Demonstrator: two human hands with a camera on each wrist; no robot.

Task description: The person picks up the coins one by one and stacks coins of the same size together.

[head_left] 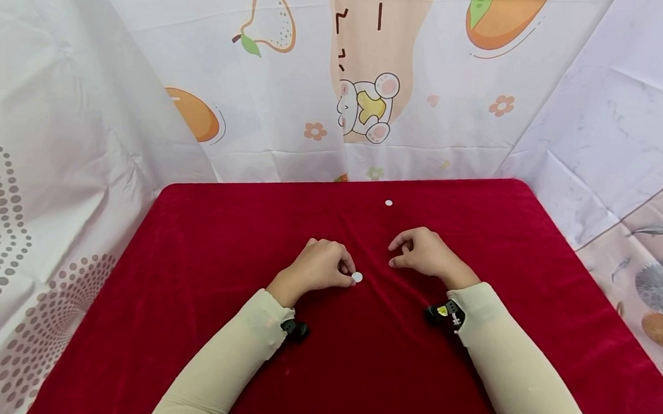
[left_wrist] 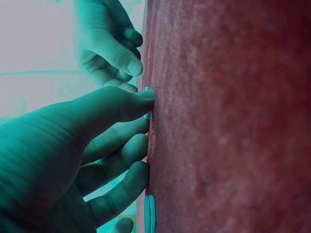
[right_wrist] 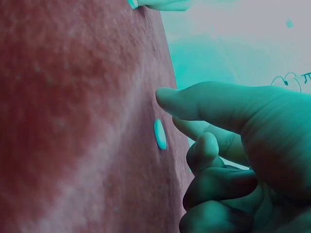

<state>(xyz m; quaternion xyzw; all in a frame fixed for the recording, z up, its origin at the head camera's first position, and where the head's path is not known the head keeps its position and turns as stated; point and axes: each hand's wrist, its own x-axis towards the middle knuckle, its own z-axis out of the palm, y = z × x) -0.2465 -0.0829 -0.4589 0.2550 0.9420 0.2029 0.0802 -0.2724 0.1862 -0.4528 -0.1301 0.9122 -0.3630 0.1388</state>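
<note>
Two white discs [head_left: 357,277], two hands [head_left: 319,264]

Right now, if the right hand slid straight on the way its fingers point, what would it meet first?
Probably the left hand, which pinches a small white disc. The right hand points leftward across the red cloth; only bare cloth lies between, though depth is unclear.

The left hand [head_left: 319,266] covers part of the white disc [head_left: 357,277]; forearms are cropped by the lower edge.

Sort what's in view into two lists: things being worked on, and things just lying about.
In hand:
- left hand, fingertips touching the near white disc
- right hand, curled, holding nothing

Lying about:
- far white disc, untouched
- red cloth
- printed backdrop
</note>
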